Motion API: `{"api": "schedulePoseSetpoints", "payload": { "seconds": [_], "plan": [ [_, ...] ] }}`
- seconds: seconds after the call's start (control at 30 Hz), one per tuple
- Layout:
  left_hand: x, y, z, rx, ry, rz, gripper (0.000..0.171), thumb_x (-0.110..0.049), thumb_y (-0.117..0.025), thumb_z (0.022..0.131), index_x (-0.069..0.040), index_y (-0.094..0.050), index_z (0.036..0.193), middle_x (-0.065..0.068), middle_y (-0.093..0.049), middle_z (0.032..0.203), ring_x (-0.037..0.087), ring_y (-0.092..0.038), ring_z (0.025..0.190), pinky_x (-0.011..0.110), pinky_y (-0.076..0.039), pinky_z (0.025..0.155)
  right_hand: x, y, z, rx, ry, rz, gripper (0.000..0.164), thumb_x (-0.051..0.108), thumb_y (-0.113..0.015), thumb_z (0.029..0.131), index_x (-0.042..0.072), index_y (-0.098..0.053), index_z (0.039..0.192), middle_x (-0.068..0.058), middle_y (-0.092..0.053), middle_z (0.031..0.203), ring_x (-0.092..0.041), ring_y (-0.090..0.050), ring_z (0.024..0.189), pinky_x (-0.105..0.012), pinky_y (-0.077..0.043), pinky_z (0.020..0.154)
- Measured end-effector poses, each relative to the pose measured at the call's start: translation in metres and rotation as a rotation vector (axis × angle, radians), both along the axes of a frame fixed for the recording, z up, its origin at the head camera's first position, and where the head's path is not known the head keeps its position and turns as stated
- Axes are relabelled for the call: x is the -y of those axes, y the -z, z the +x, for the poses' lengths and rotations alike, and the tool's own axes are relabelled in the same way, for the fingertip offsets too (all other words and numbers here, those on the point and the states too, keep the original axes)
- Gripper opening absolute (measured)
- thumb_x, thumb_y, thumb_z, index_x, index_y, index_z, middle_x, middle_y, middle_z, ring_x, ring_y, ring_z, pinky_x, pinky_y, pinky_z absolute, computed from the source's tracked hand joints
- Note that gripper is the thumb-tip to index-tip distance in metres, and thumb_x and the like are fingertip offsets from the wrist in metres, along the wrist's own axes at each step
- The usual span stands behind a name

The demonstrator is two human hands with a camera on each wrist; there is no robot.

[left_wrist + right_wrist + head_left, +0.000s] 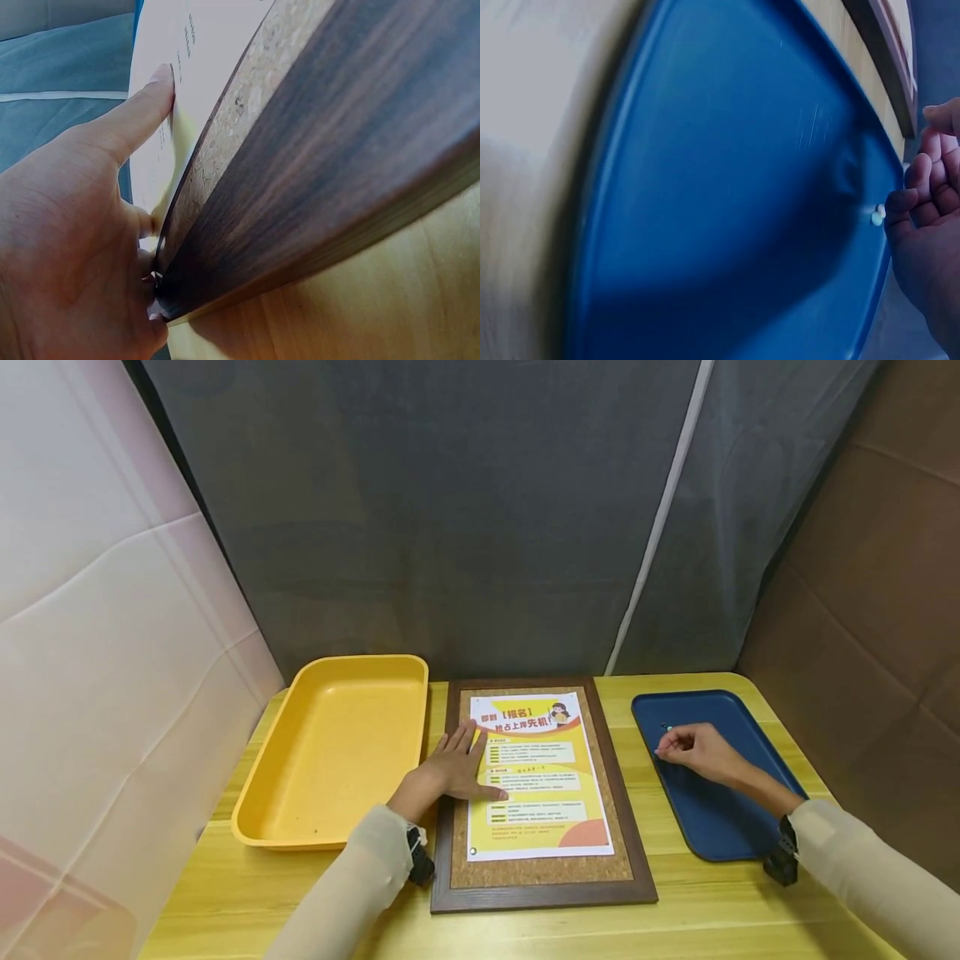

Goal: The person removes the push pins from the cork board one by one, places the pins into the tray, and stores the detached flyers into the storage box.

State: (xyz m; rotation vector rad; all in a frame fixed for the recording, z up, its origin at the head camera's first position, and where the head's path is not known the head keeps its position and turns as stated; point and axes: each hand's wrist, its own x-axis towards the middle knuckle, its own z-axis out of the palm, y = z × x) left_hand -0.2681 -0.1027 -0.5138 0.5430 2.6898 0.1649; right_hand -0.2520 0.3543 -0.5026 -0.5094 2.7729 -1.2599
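Note:
My left hand (453,768) lies spread over the left side of a yellow and white printed sheet (536,827). The sheet rests on a cork board (547,872) with a dark wood frame; in the left wrist view the thumb (146,105) reaches across the paper while the other fingers are at the frame's edge. Over a blue tray (723,835) on the right, my right hand (697,752) has thumb and fingertips together, pinching a small pale pushpin (657,752) mostly hidden by the fingers. Small white and green pushpins (877,216) lie on the tray beside this hand.
A yellow tray (337,777) stands left of the board, its near right corner close to my left forearm. All of this sits on a wood-grain table (697,918). A grey curtain (450,527) hangs behind, with cloth walls at both sides.

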Motion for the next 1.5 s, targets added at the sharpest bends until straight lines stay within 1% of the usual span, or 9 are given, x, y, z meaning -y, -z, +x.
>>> {"api": "schedulePoseSetpoints", "payload": {
  "seconds": [0.2,0.37,0.53,0.73,0.87,0.97,1.07,1.23,1.5],
  "plan": [
    [-0.001,0.000,0.001,0.002,0.010,-0.011,0.127,-0.081,-0.063,0.087,-0.011,0.000,0.171,0.014,0.013,0.177,0.032,0.010,0.164,0.056,0.000,0.131,-0.011,0.004,-0.007,-0.019,0.053,0.014,0.007,0.008,-0.078,0.095,0.003,-0.077,0.091,-0.005,-0.070,0.080,-0.013,-0.059,0.067,-0.025,-0.048,0.061],
    [-0.001,0.000,0.000,0.011,0.002,-0.003,0.125,-0.079,-0.064,0.088,-0.011,0.001,0.171,0.014,0.014,0.176,0.033,0.011,0.164,0.056,0.001,0.131,-0.016,0.007,-0.012,-0.026,0.075,0.014,0.009,0.009,-0.079,0.095,0.001,-0.077,0.090,-0.007,-0.071,0.080,-0.016,-0.061,0.068,-0.025,-0.049,0.060],
    [0.000,-0.001,0.001,0.006,0.004,0.007,0.126,-0.080,-0.063,0.087,-0.010,-0.001,0.171,0.016,0.012,0.177,0.034,0.010,0.164,0.056,0.001,0.131,-0.020,0.009,-0.018,-0.017,0.099,0.035,0.011,0.010,-0.078,0.095,0.000,-0.077,0.091,-0.007,-0.071,0.081,-0.011,-0.059,0.068,-0.024,-0.048,0.062],
    [0.000,-0.014,0.008,0.008,0.010,0.034,0.129,-0.083,-0.063,0.085,-0.006,-0.007,0.171,0.019,0.006,0.177,0.036,0.005,0.164,0.058,-0.003,0.131,-0.022,0.011,-0.025,-0.013,0.129,0.068,0.010,0.008,-0.077,0.095,-0.001,-0.076,0.091,-0.005,-0.070,0.080,-0.010,-0.058,0.068,-0.024,-0.048,0.061],
    [-0.002,-0.022,0.013,0.005,0.011,0.031,0.126,-0.080,-0.065,0.086,-0.005,-0.010,0.171,0.019,0.003,0.178,0.037,0.003,0.165,0.057,-0.004,0.131,-0.022,0.012,-0.028,-0.015,0.151,0.094,0.010,0.008,-0.076,0.096,-0.001,-0.076,0.092,-0.004,-0.070,0.080,-0.011,-0.059,0.070,-0.024,-0.048,0.063],
    [-0.003,-0.030,0.018,0.008,0.011,0.017,0.121,-0.075,-0.066,0.089,-0.005,-0.010,0.170,0.019,0.002,0.178,0.036,0.002,0.165,0.055,-0.004,0.131,-0.021,0.012,-0.029,-0.004,0.165,0.116,0.011,0.008,-0.076,0.096,-0.002,-0.076,0.093,-0.004,-0.071,0.081,-0.013,-0.060,0.071,-0.023,-0.049,0.064],
    [-0.004,-0.035,0.021,0.012,0.013,0.006,0.119,-0.074,-0.064,0.091,-0.005,-0.008,0.170,0.019,0.003,0.177,0.035,0.003,0.165,0.054,-0.004,0.132,-0.021,0.011,-0.029,0.011,0.172,0.134,0.011,0.009,-0.075,0.097,-0.002,-0.077,0.094,-0.004,-0.072,0.082,-0.014,-0.060,0.073,-0.023,-0.049,0.065],
    [-0.004,-0.035,0.021,0.017,0.014,0.009,0.118,-0.072,-0.064,0.093,-0.005,-0.006,0.170,0.019,0.006,0.177,0.035,0.005,0.165,0.054,-0.002,0.131,-0.019,0.011,-0.029,0.012,0.174,0.147,0.010,0.009,-0.075,0.097,-0.001,-0.077,0.094,-0.004,-0.072,0.084,-0.015,-0.061,0.075,-0.022,-0.049,0.066],
    [-0.004,-0.032,0.020,0.008,0.011,0.011,0.118,-0.073,-0.064,0.092,-0.005,-0.009,0.170,0.019,0.003,0.177,0.035,0.003,0.165,0.054,-0.004,0.132,-0.019,0.012,-0.029,-0.005,0.176,0.170,0.008,0.007,-0.074,0.097,0.000,-0.076,0.092,-0.004,-0.072,0.083,-0.016,-0.061,0.075,-0.023,-0.048,0.067]
  ]
}}
